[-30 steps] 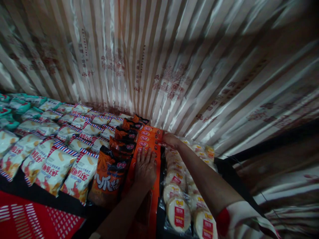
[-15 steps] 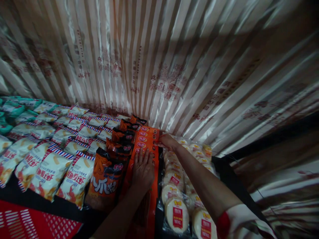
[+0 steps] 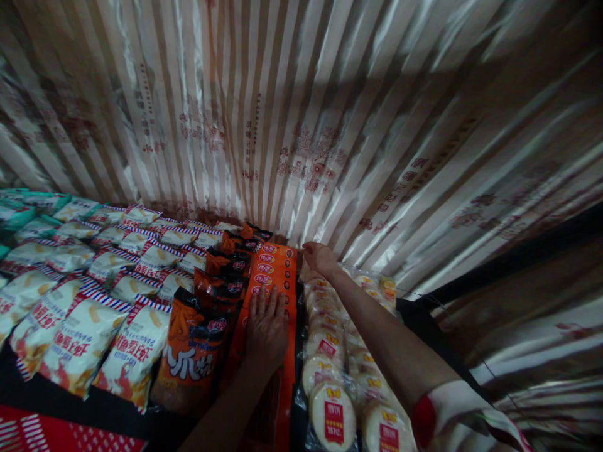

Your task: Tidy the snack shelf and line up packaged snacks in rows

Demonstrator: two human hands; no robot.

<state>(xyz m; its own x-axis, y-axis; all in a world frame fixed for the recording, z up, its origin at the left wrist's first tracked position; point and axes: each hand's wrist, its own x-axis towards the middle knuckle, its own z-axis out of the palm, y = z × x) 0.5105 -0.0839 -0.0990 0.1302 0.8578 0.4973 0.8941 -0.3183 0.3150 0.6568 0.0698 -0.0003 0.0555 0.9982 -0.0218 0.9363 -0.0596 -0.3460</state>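
Note:
My left hand [image 3: 267,326] lies flat, fingers stretched out, on a row of overlapping orange snack packets [image 3: 272,260] with round logos. My right hand [image 3: 319,258] is just past the far right corner of these packets, close to the striped curtain. Its fingers are bent together, and anything between them is hidden. Below my right forearm lie rows of round white rice crackers [image 3: 333,411] in clear wrappers with red labels. Left of the orange packets stands a column of black-and-orange snack bags [image 3: 188,351], the nearest one facing up.
White snack bags [image 3: 85,333] with striped tops fill the left side in several rows. Teal bags [image 3: 40,199] lie behind them. A red perforated basket [image 3: 61,433] is at the lower left. The striped curtain [image 3: 282,113] hangs behind everything.
My right hand has moved away from the edge of the orange packets, a little farther toward the curtain. My left hand stays flat on them. The view has shifted slightly.

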